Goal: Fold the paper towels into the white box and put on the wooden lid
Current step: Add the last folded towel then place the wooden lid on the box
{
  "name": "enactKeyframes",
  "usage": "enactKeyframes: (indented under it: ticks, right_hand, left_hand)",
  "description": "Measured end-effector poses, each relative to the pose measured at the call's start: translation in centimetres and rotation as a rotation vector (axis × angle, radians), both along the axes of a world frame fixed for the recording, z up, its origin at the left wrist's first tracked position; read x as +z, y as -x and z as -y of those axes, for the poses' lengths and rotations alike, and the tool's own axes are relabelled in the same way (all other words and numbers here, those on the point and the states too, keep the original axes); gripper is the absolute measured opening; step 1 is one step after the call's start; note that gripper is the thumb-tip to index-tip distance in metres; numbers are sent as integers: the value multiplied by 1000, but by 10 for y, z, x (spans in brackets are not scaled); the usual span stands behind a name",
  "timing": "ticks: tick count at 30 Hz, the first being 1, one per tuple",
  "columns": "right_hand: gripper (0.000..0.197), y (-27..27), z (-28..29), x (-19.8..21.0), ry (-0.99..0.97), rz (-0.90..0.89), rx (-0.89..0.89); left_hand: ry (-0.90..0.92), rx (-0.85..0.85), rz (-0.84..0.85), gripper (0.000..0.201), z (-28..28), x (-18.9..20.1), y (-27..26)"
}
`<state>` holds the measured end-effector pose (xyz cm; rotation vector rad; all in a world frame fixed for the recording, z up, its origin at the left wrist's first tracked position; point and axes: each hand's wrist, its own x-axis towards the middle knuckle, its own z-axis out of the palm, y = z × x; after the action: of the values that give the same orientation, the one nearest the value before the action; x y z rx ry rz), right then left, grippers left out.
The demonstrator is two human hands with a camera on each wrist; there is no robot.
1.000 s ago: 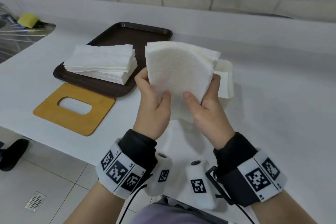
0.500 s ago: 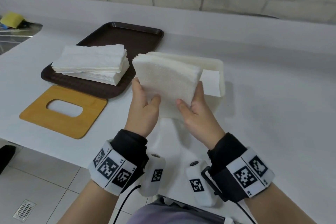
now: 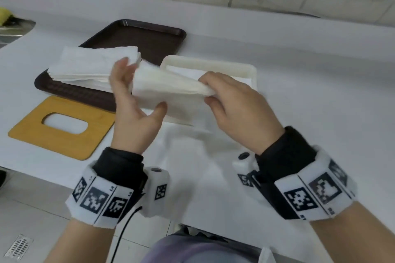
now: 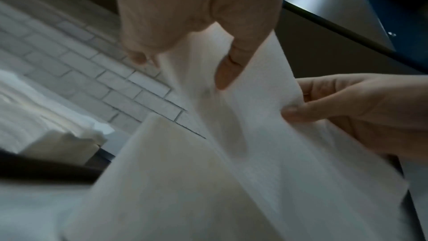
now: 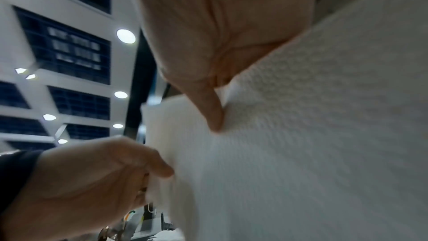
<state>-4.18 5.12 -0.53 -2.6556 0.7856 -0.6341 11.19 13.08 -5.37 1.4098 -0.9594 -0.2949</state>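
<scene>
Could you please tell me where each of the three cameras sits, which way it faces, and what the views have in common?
Head: worn on the head, facing forward and down at the counter; shows the left hand, right hand, both banded wrists, white box and wooden lid.
Left wrist: looks along the left palm, tilted up past the bundle of paper towels toward a brick wall.
Right wrist: looks up along the right palm toward ceiling lights.
Shared: all three show the bundle and both hands.

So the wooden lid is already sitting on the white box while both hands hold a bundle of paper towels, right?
Not quite. The head view shows the wooden lid lying flat on the counter, left of the white box, which is uncovered. Both the left hand and the right hand do hold the bundle of paper towels.
</scene>
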Motion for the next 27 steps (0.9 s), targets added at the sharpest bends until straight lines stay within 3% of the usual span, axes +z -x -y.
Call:
enactKeyframes:
  ticks: [2,4,9,13,16,20,22,27]
  right_hand:
    - [28,-1,0,6,158,-200,2]
    - [31,-2,1,4,242,-300,-12]
    - [43,-9,-4,-30,213,-508,92]
    - [39,-9,0,-35,226,-509,91]
    - [33,-8,1,-30,205,-485,69]
    - [39,-7,4,-35,205,-533,91]
    - [37,-5,8,-29,182,-505,90]
    - [19,5,22,0,-173,-310,114]
  left_hand:
    - [-89,-101,-18,60,-5,-3,-2]
    - [-179,-94,-129,46,-9,-12,-1]
    - [-478,-79,-266,36,-11,-41,1]
    - [-451,-64,-370,22,-8,-42,6]
    - [-429,-53,-412,30,-5,-42,5]
    - [-506,-116,-315,42,-4,-43,7]
    - [-481,-112,-232,36,-5,-39,7]
    - [-292,-168,-118,28,-9,-8,-4]
